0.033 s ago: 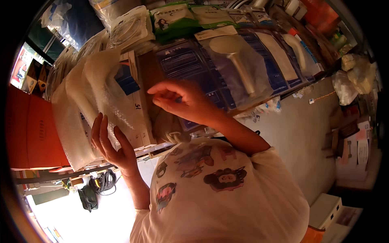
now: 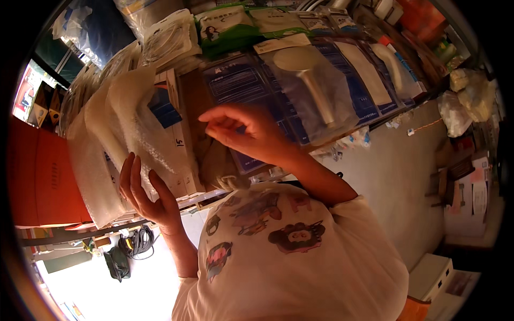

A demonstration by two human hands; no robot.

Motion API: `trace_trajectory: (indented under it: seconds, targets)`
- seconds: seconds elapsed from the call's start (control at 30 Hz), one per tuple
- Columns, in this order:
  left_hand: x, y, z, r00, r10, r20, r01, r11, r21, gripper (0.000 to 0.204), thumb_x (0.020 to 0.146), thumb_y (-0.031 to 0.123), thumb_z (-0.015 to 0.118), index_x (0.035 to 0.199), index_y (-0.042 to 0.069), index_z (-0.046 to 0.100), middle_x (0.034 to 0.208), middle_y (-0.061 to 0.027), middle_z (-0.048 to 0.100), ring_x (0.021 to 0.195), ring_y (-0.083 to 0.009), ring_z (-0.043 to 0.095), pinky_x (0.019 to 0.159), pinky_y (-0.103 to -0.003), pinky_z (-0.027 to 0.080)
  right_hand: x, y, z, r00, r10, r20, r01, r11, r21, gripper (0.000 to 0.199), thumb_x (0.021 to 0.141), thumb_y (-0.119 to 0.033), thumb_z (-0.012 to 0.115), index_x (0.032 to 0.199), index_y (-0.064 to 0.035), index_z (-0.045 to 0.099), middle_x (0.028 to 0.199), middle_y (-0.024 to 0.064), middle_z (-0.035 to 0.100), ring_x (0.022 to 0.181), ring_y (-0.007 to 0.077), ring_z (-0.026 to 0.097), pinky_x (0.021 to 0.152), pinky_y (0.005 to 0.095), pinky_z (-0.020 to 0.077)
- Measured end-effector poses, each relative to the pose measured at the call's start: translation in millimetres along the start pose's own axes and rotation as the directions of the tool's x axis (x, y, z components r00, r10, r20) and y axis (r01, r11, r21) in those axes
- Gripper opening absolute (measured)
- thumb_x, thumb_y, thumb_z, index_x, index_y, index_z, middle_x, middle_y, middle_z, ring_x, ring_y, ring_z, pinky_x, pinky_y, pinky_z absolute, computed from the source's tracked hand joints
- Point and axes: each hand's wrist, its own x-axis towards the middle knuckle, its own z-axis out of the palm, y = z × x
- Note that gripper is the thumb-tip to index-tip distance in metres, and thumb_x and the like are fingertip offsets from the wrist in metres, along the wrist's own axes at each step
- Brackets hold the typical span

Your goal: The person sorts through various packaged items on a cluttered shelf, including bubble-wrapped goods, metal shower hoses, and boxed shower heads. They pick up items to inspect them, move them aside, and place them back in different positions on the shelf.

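Observation:
My left hand (image 2: pixel 147 190) is open, fingers spread and pointing up, beside the lower part of a bubble-wrapped curved pale item (image 2: pixel 126 104). Whether its fingertips touch the wrap I cannot tell. My right hand (image 2: pixel 249 131) hovers over the blue printed packaging (image 2: pixel 235 80), loosely curled, the index finger stretched out and nothing in its grasp. To its right lies a hand shower head (image 2: pixel 297 61) in a clear plastic bag. Between my hands stands a pale cardboard box (image 2: pixel 184 160) with a blue panel.
Green packets (image 2: pixel 225 27) and a bagged coiled hose (image 2: pixel 171 37) lie along the back. An orange-red box (image 2: pixel 48 182) stands at the left. A black coiled cable (image 2: pixel 138 242) lies below on the left. Knotted plastic bags (image 2: pixel 458 112) hang at the right.
The view has shifted very slightly. Both hands keep nearly the same pose, and nothing has been taken hold of or let go.

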Motion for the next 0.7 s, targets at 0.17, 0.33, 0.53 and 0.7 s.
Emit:
trace_trajectory:
  seconds: [0.17, 0.33, 0.53, 0.7]
  targets:
    - [-0.3, 22.6, 8.5, 0.999, 0.022, -0.044, -0.024, 0.999, -0.041, 0.03, 0.088, -0.003, 0.051, 0.118, -0.003, 0.053, 0.113, -0.0175, 0.06, 0.103, -0.031, 0.057, 0.089, -0.04, 0.045, -21.6, -4.7, -66.2, 0.959, -0.106, -0.261, 0.083, 0.992, -0.097, 0.022, 0.088, -0.012, 0.063, 0.109, -0.0053, 0.063, 0.089, 0.0053, 0.068, 0.078, 0.0111, 0.066, 0.065, 0.0236, 0.0538]
    - [-4.6, 36.4, 20.1, 0.998, 0.01, -0.054, -0.017, 0.992, -0.127, 0.029, 0.089, -0.003, 0.049, 0.119, -0.004, 0.052, 0.111, -0.0179, 0.06, 0.102, -0.0297, 0.058, 0.089, -0.04, 0.046, -47.4, -4.8, -143.2, 0.835, -0.052, -0.548, 0.016, 0.997, -0.071, 0.024, 0.088, -0.007, 0.06, 0.113, -0.0046, 0.061, 0.099, 0.006, 0.067, 0.09, 0.0129, 0.064, 0.073, 0.0249, 0.0528]
    - [-9.6, 50.0, 32.4, 0.998, -0.054, -0.03, 0.048, 0.982, -0.18, 0.027, 0.093, 0.005, 0.047, 0.119, -0.003, 0.051, 0.115, -0.0138, 0.06, 0.106, -0.0257, 0.055, 0.094, -0.037, 0.042, -94.3, 25.6, -295.0, 0.65, -0.23, -0.725, -0.223, 0.853, -0.471, 0.023, 0.087, -0.007, 0.062, 0.11, -0.0058, 0.064, 0.099, 0.0037, 0.067, 0.089, 0.0093, 0.062, 0.08, 0.0227, 0.0471]
    - [-11.6, 63.2, 40.3, 0.998, -0.049, -0.031, 0.041, 0.976, -0.212, 0.027, 0.092, 0.002, 0.047, 0.118, -0.003, 0.051, 0.113, -0.015, 0.06, 0.104, -0.0263, 0.056, 0.092, -0.037, 0.043, -131.7, 47.4, -418.1, 0.526, -0.298, -0.796, -0.597, 0.538, -0.596, 0.039, 0.084, -0.023, 0.065, 0.116, -0.0025, 0.061, 0.11, 0.0123, 0.065, 0.101, 0.0212, 0.062, 0.088, 0.0299, 0.0459]
